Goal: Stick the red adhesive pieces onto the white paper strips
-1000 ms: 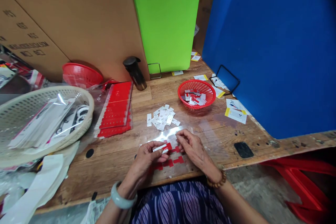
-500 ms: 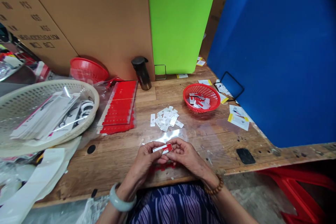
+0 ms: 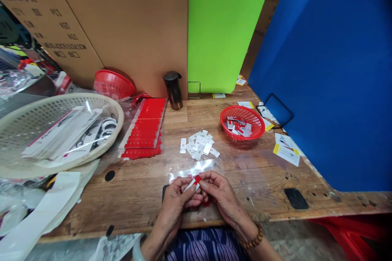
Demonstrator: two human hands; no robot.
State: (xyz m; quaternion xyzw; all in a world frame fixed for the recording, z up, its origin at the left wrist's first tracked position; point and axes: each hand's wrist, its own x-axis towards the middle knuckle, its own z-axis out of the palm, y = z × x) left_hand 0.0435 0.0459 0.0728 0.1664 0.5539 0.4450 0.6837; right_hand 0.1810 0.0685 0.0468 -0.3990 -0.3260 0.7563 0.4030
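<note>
Between my two hands is a small flat white piece with a red end (image 3: 193, 183). My left hand (image 3: 179, 195) pinches its white part with thumb and fingers. My right hand (image 3: 216, 187) grips the red end from the other side. Under my hands lies a clear plastic sheet with red parts (image 3: 196, 168), mostly hidden by them. Just beyond is a loose heap of small white rectangular pieces (image 3: 199, 144), each with a round mark. A red mesh basket (image 3: 225, 128) to the right holds white and red pieces.
Red sheets (image 3: 147, 126) in clear plastic lie left of the heap. A large cream basket (image 3: 118, 130) with printed cards stands further left. A dark bottle (image 3: 174, 91) stands before cardboard. Green (image 3: 223, 28) and blue panels (image 3: 330, 81) rise behind, near wire stands and scattered cards.
The held piece is now more steeply angled, and the fingers of both hands have shifted around it. The whole view has swung slightly left, so everything sits further right.
</note>
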